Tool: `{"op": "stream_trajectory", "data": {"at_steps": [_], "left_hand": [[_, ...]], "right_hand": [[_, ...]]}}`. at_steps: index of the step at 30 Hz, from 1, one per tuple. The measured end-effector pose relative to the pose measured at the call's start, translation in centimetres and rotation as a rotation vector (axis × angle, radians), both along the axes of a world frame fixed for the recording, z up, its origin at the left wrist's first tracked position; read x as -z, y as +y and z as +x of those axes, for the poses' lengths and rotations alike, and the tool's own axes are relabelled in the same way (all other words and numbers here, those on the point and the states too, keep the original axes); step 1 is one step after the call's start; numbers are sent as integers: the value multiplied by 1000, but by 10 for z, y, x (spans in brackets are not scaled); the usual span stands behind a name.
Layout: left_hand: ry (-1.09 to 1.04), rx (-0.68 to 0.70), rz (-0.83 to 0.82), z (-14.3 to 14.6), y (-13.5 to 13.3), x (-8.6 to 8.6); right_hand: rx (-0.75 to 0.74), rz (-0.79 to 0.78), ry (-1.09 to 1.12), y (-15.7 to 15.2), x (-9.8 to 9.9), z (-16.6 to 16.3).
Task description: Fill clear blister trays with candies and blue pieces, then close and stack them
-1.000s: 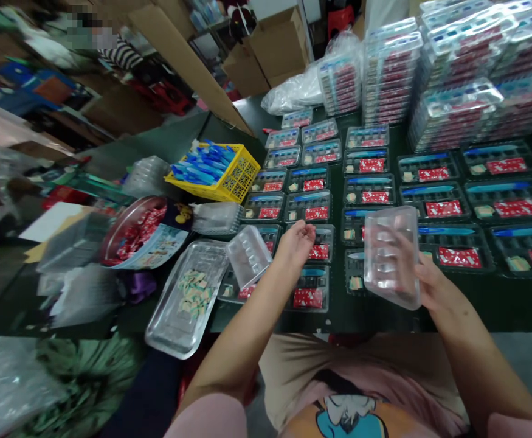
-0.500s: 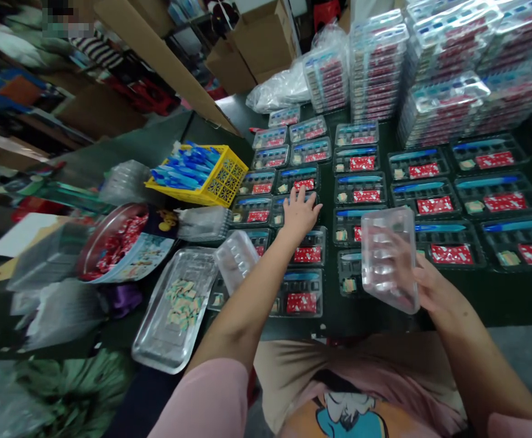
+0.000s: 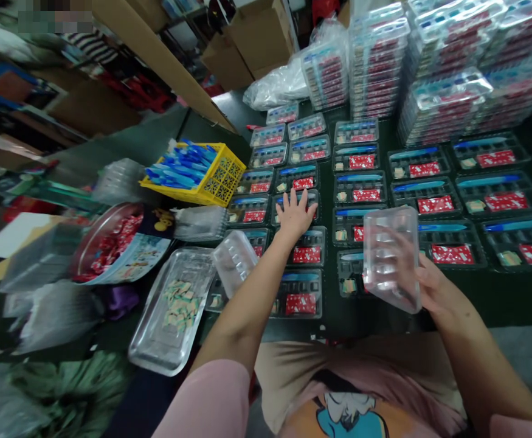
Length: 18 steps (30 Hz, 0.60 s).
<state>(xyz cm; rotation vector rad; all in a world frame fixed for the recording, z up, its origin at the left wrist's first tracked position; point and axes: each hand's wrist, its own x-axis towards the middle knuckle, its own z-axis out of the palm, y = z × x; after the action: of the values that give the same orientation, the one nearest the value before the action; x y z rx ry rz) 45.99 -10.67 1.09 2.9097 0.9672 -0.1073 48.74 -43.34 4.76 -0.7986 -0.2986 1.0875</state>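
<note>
Nearest the person, the right hand [image 3: 432,286] was clamped on a clear plastic lid [image 3: 391,258], held tilted above the dark table [image 3: 498,298], its fingers behind the plastic. Left of that lid, a filled tray [image 3: 303,294] with a red packet lay at the table's near edge. Further left of the lid lay a loose clear lid [image 3: 234,260] and a metal tray [image 3: 171,307] of small pale pieces, probably erasers, though blur left that unsure. Just beyond the filled tray, the left hand [image 3: 295,213] lay flat, fingers spread apart, pressing on another tray [image 3: 297,207] in the rows. Beyond and left of the clear plastic lid stood a yellow basket [image 3: 222,179] of blue pens. Farthest behind the lid rose stacks of closed packs [image 3: 377,61].
</note>
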Motion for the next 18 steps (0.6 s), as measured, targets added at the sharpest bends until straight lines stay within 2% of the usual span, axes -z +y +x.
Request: {"op": "stream_trajectory", "data": {"at_steps": [5,8,10,12,13,15,16,18], "left_hand": [[17,28,-51,5,3,5],[11,30,-106,7,8,-1],[-99,31,-116,5,2,-12],[-352,55,-179,-2,-18,-28],[-513,74,-269,-9,-33,-37],[-766,134,-661,-28,-73,-54],[-825,113,-901,-40,-95,-60],[-785,20,-1329,-64,-137,-68]], "right_hand": [[9,-13,-16,4,-4,-3],[21,-7,-21,8,-4,-5],[50,-7,-35,11,-3,-8],[80,-22,-73,12,-4,-13],[95,-33,-101,12,-4,-15],[121,-64,-168,12,-6,-22],[133,-82,-208,11,-6,-26],[144,-121,-291,9,-7,-35]]}}
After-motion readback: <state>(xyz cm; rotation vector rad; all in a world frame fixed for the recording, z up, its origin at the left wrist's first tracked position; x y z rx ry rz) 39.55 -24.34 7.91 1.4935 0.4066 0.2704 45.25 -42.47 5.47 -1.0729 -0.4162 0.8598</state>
